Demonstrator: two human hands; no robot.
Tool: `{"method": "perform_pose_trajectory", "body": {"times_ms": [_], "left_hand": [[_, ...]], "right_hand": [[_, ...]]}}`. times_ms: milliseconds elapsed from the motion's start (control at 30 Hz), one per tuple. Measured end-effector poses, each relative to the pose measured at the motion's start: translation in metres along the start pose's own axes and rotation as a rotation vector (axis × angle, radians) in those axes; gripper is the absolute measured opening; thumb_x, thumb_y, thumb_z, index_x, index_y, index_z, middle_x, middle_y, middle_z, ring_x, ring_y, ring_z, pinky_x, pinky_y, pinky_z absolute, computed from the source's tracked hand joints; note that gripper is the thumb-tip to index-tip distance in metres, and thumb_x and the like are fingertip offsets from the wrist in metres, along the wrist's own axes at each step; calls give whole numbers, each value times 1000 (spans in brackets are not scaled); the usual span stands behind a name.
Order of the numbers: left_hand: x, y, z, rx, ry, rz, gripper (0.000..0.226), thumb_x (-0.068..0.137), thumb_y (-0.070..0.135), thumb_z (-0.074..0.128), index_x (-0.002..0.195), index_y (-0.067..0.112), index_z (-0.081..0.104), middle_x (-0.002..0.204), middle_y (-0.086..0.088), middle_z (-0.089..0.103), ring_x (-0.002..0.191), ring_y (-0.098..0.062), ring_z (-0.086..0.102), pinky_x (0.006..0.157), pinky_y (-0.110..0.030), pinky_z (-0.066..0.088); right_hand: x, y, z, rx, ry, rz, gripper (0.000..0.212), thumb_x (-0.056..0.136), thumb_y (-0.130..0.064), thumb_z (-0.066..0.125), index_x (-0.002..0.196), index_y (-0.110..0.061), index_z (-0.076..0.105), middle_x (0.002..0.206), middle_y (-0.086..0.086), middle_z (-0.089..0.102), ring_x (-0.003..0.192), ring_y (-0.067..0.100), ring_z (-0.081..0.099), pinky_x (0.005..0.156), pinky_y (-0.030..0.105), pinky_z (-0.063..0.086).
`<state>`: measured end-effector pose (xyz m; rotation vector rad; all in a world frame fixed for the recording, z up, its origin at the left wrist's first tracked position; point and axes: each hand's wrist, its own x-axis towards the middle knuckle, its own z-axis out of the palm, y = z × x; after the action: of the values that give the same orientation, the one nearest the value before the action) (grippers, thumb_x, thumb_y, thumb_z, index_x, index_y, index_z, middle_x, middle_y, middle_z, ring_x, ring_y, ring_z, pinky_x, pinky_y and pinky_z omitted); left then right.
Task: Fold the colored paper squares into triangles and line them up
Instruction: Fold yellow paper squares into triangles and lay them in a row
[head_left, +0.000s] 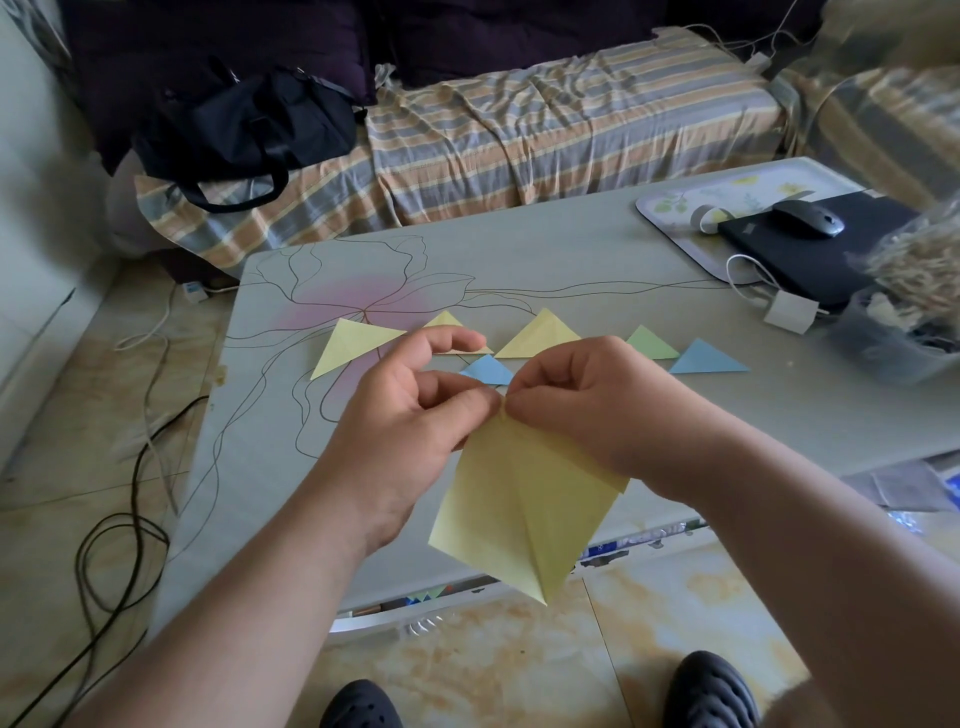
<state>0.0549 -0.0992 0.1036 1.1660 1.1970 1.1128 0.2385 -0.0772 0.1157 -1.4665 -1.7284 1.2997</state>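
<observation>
A yellow paper square (524, 509) hangs in the air above the near edge of the table (571, 260), folded along a diagonal crease. My left hand (410, 415) and my right hand (592, 405) both pinch its top corner, fingertips meeting. Behind my hands, folded triangles lie in a loose row on the table: a yellow triangle (353, 343) at the left, a small yellow one (444, 319) partly hidden by my fingers, a blue one (487, 370), a larger yellow one (537, 335), a green one (652, 344) and a blue one (709, 358) at the right.
At the table's right end are a patterned tray (670, 205), a black laptop (810, 254) with a mouse (808, 219) on it, a white charger (789, 312) and a clear container (893, 338). A striped sofa with a black bag (244, 124) stands behind. Cables trail on the floor at left.
</observation>
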Motion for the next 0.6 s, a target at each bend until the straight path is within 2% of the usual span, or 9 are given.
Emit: {"method": "perform_pose_trajectory", "body": {"times_ms": [67,167,300,400,500,600], "left_hand": [[0,0,0,-7,-30,-32,38,86,3,78,112,29,67,79,-4,74,63,-14,63,63,-24,51],[-2,-1,0,25,-33,-48,37,81,12,83,102,39,70,81,-4,77,76,-22,68,78,-38,53],[-2,-1,1,51,-17,-49,34,91,7,77,103,37,66,85,-6,79,78,-25,70,83,-43,52],[-3,1,0,53,-19,-65,38,90,7,79,105,40,67,89,-8,79,83,-27,71,88,-50,55],[-3,1,1,65,-11,-74,41,90,2,76,106,38,66,84,-4,79,79,-25,71,86,-46,54],[-3,1,1,111,-7,-67,42,91,2,75,109,38,63,85,-5,79,78,-25,71,83,-45,55]], "right_hand": [[1,0,0,36,12,12,15,92,-30,71,80,-25,77,69,-1,59,62,16,50,57,32,39],[1,1,0,64,12,18,17,93,-30,72,77,-26,76,69,0,60,61,17,51,57,31,39],[2,1,1,58,43,22,16,92,-30,71,78,-22,76,67,-2,59,59,15,50,51,27,38],[3,2,2,77,57,35,16,92,-29,72,80,-19,76,69,-1,60,61,16,52,54,29,39],[3,3,2,103,38,46,14,91,-28,74,80,-20,77,70,0,64,62,16,56,57,31,43],[3,4,2,104,11,47,15,92,-28,74,79,-22,77,69,-2,65,60,14,56,54,28,44]]}}
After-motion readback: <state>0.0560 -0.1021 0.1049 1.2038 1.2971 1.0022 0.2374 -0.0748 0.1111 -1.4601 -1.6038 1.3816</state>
